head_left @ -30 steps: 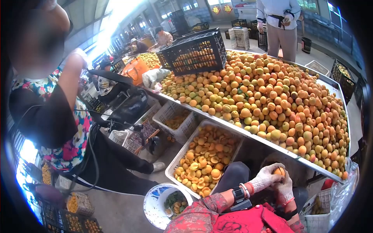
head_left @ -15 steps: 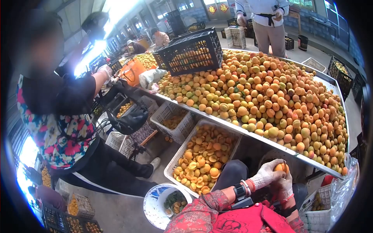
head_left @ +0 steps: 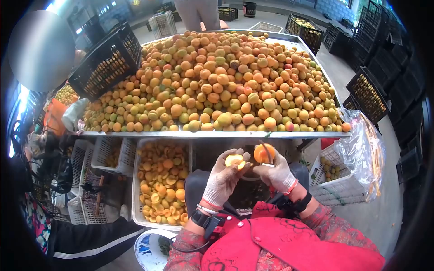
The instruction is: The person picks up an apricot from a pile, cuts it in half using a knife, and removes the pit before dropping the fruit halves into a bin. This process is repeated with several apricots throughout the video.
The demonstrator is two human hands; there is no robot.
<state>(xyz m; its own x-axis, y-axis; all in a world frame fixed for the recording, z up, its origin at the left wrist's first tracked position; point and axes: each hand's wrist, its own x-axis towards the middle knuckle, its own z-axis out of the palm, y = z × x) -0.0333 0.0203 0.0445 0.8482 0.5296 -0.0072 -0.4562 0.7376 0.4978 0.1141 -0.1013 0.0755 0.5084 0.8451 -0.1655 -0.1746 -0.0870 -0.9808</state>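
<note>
So there's a pile of fruit [head_left: 212,86] on the table [head_left: 208,134] straight ahead, with a crate [head_left: 106,61] at its left end and a person [head_left: 199,13] behind the far edge. Under the near edge, on the left, you've got a bin [head_left: 135,194] with fruit halves [head_left: 165,203] in it, a basket [head_left: 104,156] just left of that, and a bucket [head_left: 147,253] nearer in. Over at the right corner there's a plastic bag [head_left: 364,153], partly in front of a tub [head_left: 339,193] with more fruit inside.
</note>
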